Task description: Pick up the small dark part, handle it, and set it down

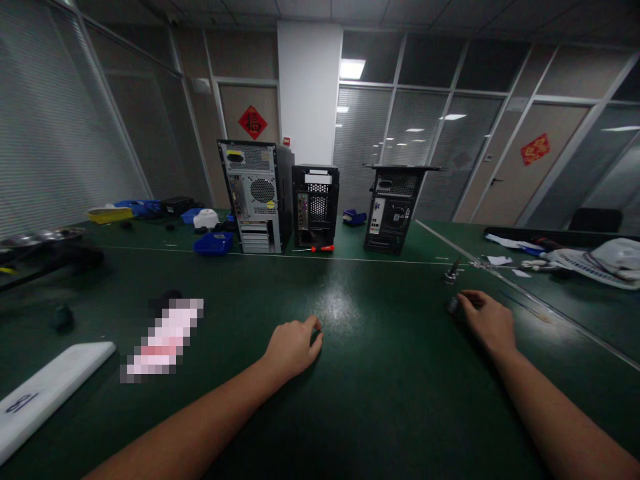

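Note:
My left hand [294, 344] rests on the green tabletop [370, 387], fingers loosely curled. A gap shows between thumb and forefinger, and I see nothing held there. Further right, my right hand [489, 325] pinches a small dark piece [453, 305] between thumb and fingers, low over the table or touching it. The piece is blurred, so its kind is unclear. Just beyond that hand stands a small metal item [451, 272] with a thin upright shaft and a round base.
Three computer cases [257, 197] stand at the back, with a red-handled screwdriver [323, 249] before the middle one. Blue trays [213, 244] lie nearby. At left are a white slab marked 18 [55, 383] and a pixelated patch. Cables and white items [617, 260] lie far right.

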`<state>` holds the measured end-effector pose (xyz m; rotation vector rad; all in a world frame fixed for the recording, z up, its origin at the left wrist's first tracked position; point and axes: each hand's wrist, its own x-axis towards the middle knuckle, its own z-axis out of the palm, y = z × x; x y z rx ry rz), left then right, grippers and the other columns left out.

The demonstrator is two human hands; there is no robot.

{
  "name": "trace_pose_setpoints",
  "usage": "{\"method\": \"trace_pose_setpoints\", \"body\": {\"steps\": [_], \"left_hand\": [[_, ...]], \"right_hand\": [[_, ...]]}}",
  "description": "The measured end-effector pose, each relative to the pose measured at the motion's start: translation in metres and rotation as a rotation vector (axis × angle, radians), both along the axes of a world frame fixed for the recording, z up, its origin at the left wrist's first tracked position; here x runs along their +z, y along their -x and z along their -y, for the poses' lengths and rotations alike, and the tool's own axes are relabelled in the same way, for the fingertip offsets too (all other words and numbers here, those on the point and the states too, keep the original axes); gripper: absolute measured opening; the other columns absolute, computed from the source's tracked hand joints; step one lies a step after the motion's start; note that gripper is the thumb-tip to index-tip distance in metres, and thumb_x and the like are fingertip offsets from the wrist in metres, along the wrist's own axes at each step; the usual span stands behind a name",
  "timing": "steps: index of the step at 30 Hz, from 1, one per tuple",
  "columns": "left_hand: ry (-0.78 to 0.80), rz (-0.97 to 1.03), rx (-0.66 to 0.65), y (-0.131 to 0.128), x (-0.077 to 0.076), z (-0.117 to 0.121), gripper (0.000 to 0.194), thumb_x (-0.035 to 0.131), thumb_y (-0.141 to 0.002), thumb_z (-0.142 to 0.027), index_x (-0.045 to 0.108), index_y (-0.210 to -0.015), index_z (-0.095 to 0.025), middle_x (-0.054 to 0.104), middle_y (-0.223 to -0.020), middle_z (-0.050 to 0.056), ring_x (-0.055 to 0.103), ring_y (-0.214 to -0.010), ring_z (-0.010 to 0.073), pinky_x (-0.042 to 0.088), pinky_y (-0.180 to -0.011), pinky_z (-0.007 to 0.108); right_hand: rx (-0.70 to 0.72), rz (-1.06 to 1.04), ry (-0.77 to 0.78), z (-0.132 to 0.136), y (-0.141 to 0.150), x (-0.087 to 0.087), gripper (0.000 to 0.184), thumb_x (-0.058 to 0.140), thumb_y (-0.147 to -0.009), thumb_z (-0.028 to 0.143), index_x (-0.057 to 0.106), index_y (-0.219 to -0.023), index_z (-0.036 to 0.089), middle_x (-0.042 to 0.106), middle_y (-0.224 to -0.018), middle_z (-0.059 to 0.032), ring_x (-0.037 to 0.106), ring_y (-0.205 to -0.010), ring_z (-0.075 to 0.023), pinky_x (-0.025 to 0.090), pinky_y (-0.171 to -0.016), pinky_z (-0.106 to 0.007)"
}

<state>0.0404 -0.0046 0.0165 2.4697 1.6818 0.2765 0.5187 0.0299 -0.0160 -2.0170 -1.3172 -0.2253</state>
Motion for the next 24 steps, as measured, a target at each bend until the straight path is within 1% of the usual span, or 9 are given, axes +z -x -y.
{"method": "trace_pose_setpoints", "body": {"steps": [8,12,14,18,21,24], "left_hand": [[-0.019,0.014,-0.017,0.0023,-0.0037,-0.0013,0.031,0.046,-0.097,-0.042,0.064,-0.115,-0.024,0.073,-0.092,0.01,0.071,-0.084,0.0284,0.05,-0.076,0.036],[-0.025,0.019,-0.029,0.003,-0.0044,-0.0022,0.031,0.045,-0.097,-0.042,0.063,-0.116,-0.025,0.073,-0.09,0.009,0.071,-0.082,0.0283,0.05,-0.074,0.036],[-0.027,0.019,-0.03,0.003,-0.0041,-0.0026,0.031,0.045,-0.097,-0.042,0.063,-0.116,-0.025,0.074,-0.09,0.009,0.071,-0.082,0.0281,0.05,-0.074,0.036],[-0.029,0.01,-0.027,0.0027,-0.0041,-0.0027,0.03,0.046,-0.097,-0.042,0.063,-0.115,-0.026,0.074,-0.09,0.008,0.071,-0.083,0.0281,0.05,-0.075,0.036],[-0.036,0.001,-0.025,0.0024,-0.0043,-0.0024,0.03,0.045,-0.097,-0.042,0.063,-0.115,-0.025,0.074,-0.09,0.009,0.071,-0.083,0.0285,0.051,-0.075,0.037],[-0.033,-0.012,-0.019,0.0017,-0.0041,-0.0023,0.03,0.046,-0.097,-0.042,0.063,-0.114,-0.025,0.074,-0.091,0.008,0.071,-0.084,0.0277,0.051,-0.075,0.036]], "right_hand": [[0.003,-0.016,0.048,0.0016,0.0032,0.0043,0.048,0.05,-0.087,0.055,0.074,-0.111,0.022,0.075,-0.098,-0.0115,0.067,-0.091,-0.0318,0.048,-0.079,-0.042],[0.034,0.045,0.05,0.0013,0.0055,0.0044,0.045,0.05,-0.085,0.054,0.073,-0.105,0.02,0.071,-0.107,-0.0132,0.065,-0.094,-0.0306,0.047,-0.08,-0.042],[0.054,0.054,0.052,-0.0004,0.0055,0.0036,0.043,0.05,-0.084,0.053,0.072,-0.103,0.02,0.07,-0.106,-0.0132,0.064,-0.095,-0.0299,0.047,-0.08,-0.041],[0.028,-0.065,0.059,-0.0031,0.003,0.0031,0.039,0.053,-0.081,0.051,0.069,-0.096,0.02,0.071,-0.095,-0.0116,0.064,-0.088,-0.0288,0.046,-0.075,-0.039],[-0.004,-0.172,0.087,-0.0029,0.0012,0.0039,0.04,0.055,-0.08,0.056,0.069,-0.089,0.02,0.072,-0.092,-0.0118,0.064,-0.082,-0.0276,0.045,-0.069,-0.037],[-0.013,-0.235,0.107,-0.0019,0.0015,0.0047,0.042,0.057,-0.078,0.06,0.068,-0.084,0.019,0.072,-0.089,-0.0116,0.063,-0.078,-0.0267,0.045,-0.066,-0.036]]}}
